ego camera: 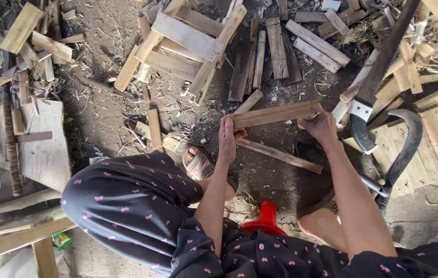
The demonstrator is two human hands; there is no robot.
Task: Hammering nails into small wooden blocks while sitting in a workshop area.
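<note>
Crouched over the dirt floor (100,118), the person holds a wooden slat (275,114) level between both grips, left hand (228,140) and right hand (321,126) each pinching one end, best kept steady above the slat on the ground (281,155); no containers show.

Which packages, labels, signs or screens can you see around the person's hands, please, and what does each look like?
Small green and orange box-like package: on the ground at lower left, beside pale wooden planks, partly hidden; its kind cannot be told.
No labels, signs or screens show anywhere else in view.
</note>
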